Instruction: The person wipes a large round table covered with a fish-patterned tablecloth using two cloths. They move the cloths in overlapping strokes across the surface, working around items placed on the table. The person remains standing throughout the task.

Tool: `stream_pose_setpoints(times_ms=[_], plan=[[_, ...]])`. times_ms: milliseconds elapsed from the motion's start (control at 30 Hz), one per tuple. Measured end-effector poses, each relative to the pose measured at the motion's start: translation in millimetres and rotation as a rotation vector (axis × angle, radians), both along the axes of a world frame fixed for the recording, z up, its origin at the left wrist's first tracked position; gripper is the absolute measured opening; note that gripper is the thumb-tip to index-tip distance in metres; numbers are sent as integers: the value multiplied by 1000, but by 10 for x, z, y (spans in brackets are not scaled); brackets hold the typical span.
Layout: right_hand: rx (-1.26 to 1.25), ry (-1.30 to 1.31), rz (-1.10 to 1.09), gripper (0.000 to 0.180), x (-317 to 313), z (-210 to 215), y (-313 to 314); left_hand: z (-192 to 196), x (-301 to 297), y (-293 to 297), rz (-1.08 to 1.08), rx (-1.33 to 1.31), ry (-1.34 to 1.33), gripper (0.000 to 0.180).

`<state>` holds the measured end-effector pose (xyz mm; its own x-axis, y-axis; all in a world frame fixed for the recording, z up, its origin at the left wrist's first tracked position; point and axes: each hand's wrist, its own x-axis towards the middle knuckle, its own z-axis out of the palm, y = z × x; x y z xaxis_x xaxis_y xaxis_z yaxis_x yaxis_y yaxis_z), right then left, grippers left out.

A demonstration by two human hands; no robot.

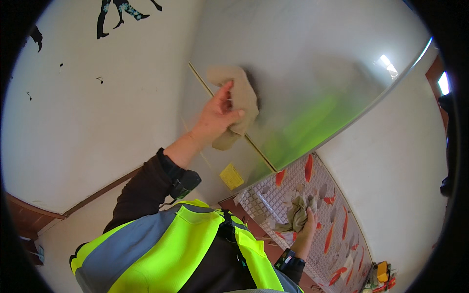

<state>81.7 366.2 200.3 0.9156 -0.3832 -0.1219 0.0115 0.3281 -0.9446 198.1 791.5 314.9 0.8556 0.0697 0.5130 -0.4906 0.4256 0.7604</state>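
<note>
My left hand [215, 117] is raised in front of a glossy grey panel that looks like a refrigerator door [303, 44]. Its thumb and fingers are closed on a beige cloth [246, 100], which lies against the panel across a thin seam [261, 154]. Lower and to the right, my right hand [309, 225] grips a crumpled grey-green cloth [296, 215]. That second cloth is over a surface with a goldfish-patterned cover [342, 244]. The fingers of the right hand are partly hidden by the cloth.
A yellow label [231, 177] sits on the panel's lower part. White wall [97, 122] with black dancer and music-note decals stands to the left. At the lower right are yellow and red items [384, 276] that I cannot make out. Brown trim [102, 193] runs along the wall.
</note>
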Motion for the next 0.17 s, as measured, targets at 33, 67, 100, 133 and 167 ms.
stream_pose_setpoints(times_ms=[33, 67, 100, 133, 167], plan=[[14, 0, -12, 41, 47, -17, -44, 21, 47, -97, -5, 28, -22, 81], [11, -9, 10, 41, 89, -34, -84, 29, 82, -155, 25, 90, -52, 82], [17, -13, 20, 41, 122, -50, -127, 23, 120, -224, 62, 155, -49, 83], [35, -41, 44, 41, 148, -67, -161, 9, 143, -282, 102, 218, -30, 85], [21, -25, 33, 41, 203, -55, -216, 9, 195, -333, 102, 216, -54, 85]])
